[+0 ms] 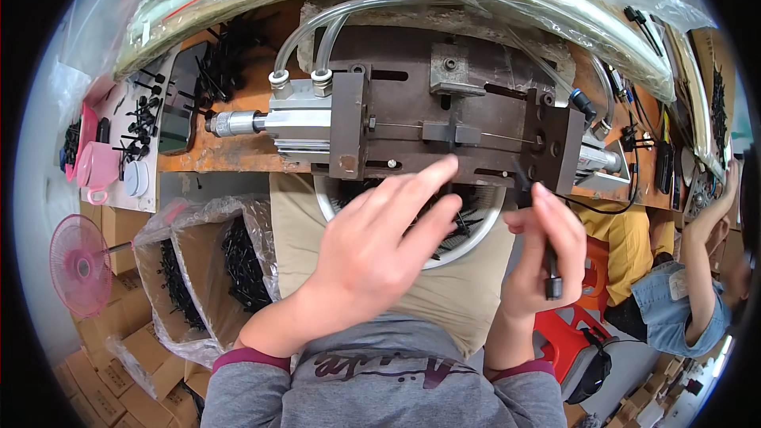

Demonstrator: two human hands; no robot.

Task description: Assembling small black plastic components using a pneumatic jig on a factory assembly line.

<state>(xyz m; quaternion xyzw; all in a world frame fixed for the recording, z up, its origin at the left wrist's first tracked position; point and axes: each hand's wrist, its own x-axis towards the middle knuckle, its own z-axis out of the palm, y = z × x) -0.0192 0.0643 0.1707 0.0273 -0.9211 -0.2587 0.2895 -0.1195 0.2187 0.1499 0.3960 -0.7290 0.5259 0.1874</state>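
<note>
My left hand [376,242] hovers with its fingers apart above a white-rimmed basin [485,230] on my lap. Its index fingertip comes close beneath a small dark clamping block [464,135], which sits between two thin rods on a brown metal fixture [404,154]. Something slim and dark stands in the middle of that block; I cannot make out whether the fingertip touches it. To the right, my right hand [547,242] is closed around a slender black rod-like part with a knobbed end [552,281]. Black pieces in the basin are partly hidden by my left hand.
A silver air cylinder [297,131] with clear hoses flanks the fixture. Lined boxes of black parts [246,261] stand at lower left near a pink fan [79,267]. A phone [181,99] and pink cup [98,166] lie leftward. Another person's arm [701,269] shows at far right.
</note>
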